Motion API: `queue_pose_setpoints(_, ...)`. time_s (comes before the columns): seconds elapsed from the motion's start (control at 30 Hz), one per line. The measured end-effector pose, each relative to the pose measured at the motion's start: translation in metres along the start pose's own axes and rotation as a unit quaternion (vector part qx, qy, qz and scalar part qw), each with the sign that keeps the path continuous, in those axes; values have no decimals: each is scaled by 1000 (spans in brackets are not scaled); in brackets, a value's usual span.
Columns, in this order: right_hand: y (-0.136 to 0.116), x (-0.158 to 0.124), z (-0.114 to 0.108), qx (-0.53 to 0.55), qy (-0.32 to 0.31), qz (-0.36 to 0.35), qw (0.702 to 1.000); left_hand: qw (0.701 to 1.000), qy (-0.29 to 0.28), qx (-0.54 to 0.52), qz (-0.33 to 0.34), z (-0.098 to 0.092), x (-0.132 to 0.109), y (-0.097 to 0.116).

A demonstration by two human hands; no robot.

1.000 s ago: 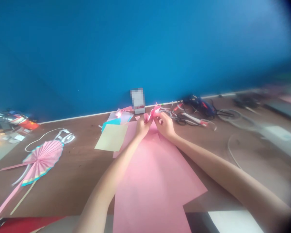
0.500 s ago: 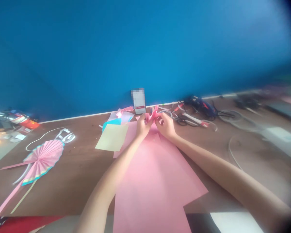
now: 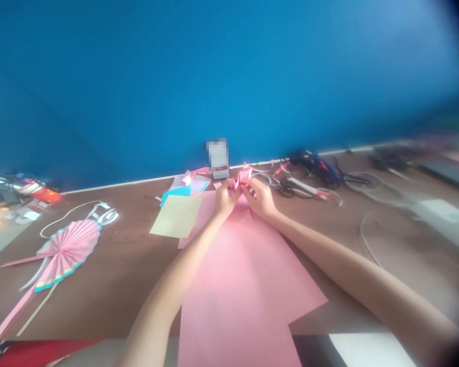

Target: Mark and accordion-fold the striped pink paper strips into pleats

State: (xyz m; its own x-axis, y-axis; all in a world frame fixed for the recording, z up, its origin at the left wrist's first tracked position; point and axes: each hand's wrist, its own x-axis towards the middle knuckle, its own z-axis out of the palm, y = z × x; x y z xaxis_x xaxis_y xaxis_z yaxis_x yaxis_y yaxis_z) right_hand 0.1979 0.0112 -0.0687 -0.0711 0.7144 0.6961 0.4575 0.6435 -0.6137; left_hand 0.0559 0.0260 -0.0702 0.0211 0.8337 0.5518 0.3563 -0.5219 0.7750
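Note:
Both arms reach far forward over a large pink paper sheet (image 3: 237,285) lying on the brown table (image 3: 118,265). My left hand (image 3: 224,200) and my right hand (image 3: 260,198) meet near the sheet's far end, each pinching a small folded pink paper piece (image 3: 242,177) held between them. The fingers of both hands are closed on it. Its exact shape is too small to make out.
A pale yellow sheet (image 3: 176,216) and blue and white paper scraps (image 3: 183,187) lie left of the hands. A pleated pink paper fan (image 3: 67,251) with sticks is at the left. Cables and tools (image 3: 313,176) sprawl along the blue wall (image 3: 229,76). A small upright box (image 3: 219,159) stands behind the hands.
The hands have barely shifted; the fingers have worked the small pink piece slightly, and the right hand's fingers have closed in nearer the left.

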Motion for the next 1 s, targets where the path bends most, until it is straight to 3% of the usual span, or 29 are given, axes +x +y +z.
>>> queue_pose_setpoints(0.17, -2, -2, 1, -14, -26, -15, 999, 999, 31, 9, -6, 0, 1, -2)
queue_pose_setpoints(0.37, -1, 0, 0, -32, 33, 26, 999, 999, 37, 34, -2, -1, 0, 4)
queue_pose_setpoints(0.83, 0, 2, -3, -30, 61, 71, 995, 998, -39, 37, 35, -3, -6, 16)
queue_pose_setpoints(1.0, -1, 2, -3, -25, 57, 72, 995, 998, -28, 52, 32, -1, -5, 14)
